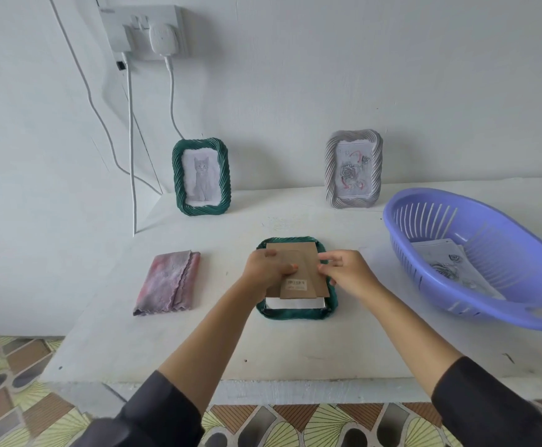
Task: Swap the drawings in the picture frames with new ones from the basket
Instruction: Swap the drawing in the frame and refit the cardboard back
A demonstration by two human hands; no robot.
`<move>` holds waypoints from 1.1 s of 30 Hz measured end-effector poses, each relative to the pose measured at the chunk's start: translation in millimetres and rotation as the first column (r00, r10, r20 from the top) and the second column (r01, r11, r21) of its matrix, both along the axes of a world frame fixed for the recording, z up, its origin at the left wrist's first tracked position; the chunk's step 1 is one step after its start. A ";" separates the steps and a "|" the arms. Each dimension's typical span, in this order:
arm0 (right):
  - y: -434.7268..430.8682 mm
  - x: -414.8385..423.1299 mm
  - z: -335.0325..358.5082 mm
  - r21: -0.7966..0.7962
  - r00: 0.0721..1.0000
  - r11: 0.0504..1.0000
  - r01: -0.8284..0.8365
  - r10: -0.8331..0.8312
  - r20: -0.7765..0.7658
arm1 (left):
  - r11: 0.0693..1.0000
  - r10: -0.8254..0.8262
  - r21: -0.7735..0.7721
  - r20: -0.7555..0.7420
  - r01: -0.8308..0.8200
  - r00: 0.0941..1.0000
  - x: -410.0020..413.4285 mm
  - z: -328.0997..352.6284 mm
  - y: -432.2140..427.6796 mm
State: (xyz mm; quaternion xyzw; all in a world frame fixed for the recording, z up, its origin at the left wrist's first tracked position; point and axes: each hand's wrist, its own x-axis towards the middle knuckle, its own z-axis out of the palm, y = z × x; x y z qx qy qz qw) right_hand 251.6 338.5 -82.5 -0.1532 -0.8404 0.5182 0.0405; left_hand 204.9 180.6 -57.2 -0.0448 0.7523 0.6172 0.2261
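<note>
— How far along is the swap?

— Early, I'd say. One green frame (pixel 295 312) lies face down in the middle of the table (pixel 263 350), and only its backing (pixel 301 275) is being worked.

— What are the hands doing?

— The left hand (pixel 264 269) lies over the backing's left side, fingers curled at the edge and thumb on top. The right hand (pixel 343 272) pinches the right edge between thumb and forefinger, with the other fingers loosely spread. The backing sits askew, and a white sheet (pixel 295 303) shows under its near edge.

— Is that sheet the old drawing or a new one?

— I can't tell; it's face down.

— And the other frames?

— The cat frame (pixel 201 177) and the grey frame (pixel 353 169), which holds roses, stand upright at the wall, both closed. Whether their drawings are new, I can't say.

— The basket?

— The basket (pixel 489 304) is at the right, well apart from the hands, with drawings (pixel 453 266) lying in it; the top one shows roses. A folded cloth (pixel 168 282) lies on the left.

— So what's left?

— Probably closing this frame, standing it up, then whichever frames remain.
</note>
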 end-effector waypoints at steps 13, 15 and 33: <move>-0.1 -8.7 -7.4 -0.009 0.997 0.999 0.032 -0.031 0.071 | 0.984 -0.031 -0.180 -0.087 0.014 0.996 -6.7 -8.4 8.8; -0.2 -8.3 -6.4 0.008 0.996 1.000 0.027 -0.027 0.079 | 0.972 -0.056 -0.233 -0.127 0.025 0.990 -5.2 -8.2 9.9; -9.0 -14.5 2.8 0.243 0.981 0.970 0.023 -0.069 0.182 | 0.696 -0.348 -0.717 -0.307 0.025 0.886 8.5 -7.4 -0.4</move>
